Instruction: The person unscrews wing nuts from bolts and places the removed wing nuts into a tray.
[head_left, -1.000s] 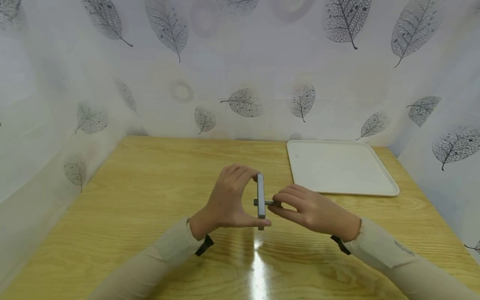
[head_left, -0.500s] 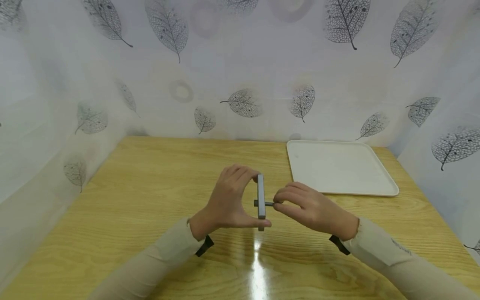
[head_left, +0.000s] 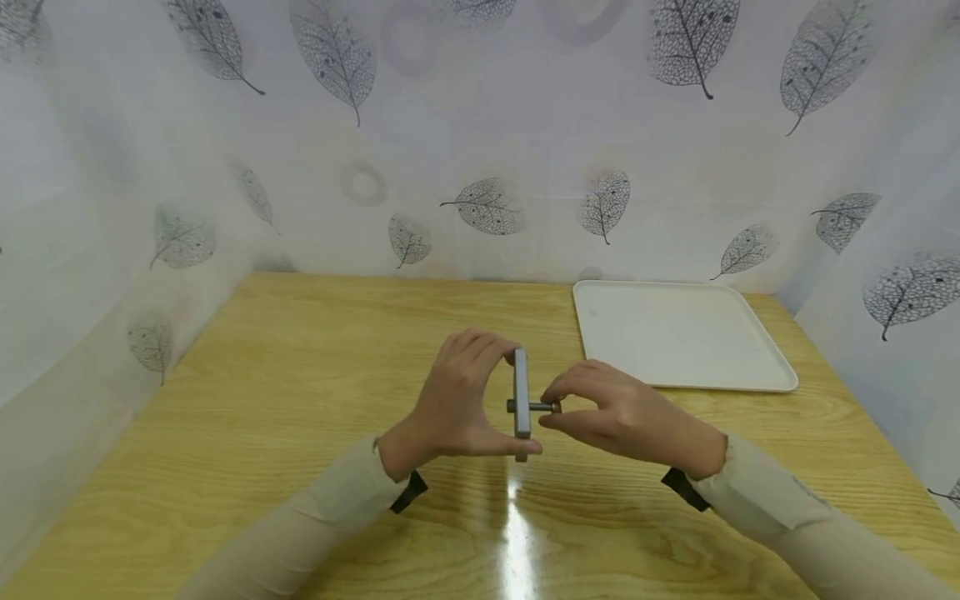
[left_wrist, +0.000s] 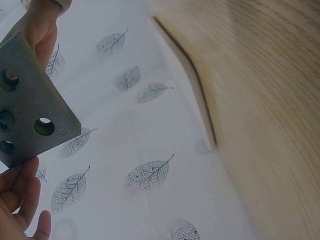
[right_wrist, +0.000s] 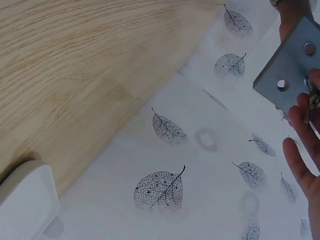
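My left hand holds a grey metal plate on edge above the table, thumb below and fingers at the top. Several round holes show in the plate in the left wrist view. A bolt passes through it, its dark head on the left-hand side and its shank pointing right. At the shank's end, my right hand pinches a small brass-coloured wing nut between thumb and fingers. Those fingers partly cover the nut, and its exact seat on the thread is hard to see.
A white tray lies at the back right of the wooden table, just beyond my right hand. A leaf-printed curtain hangs behind the table and along both sides.
My right fingers and thumb have shifted around the wing nut, baring more of the bolt's end than half a second ago. The left hand and plate have stayed in place.
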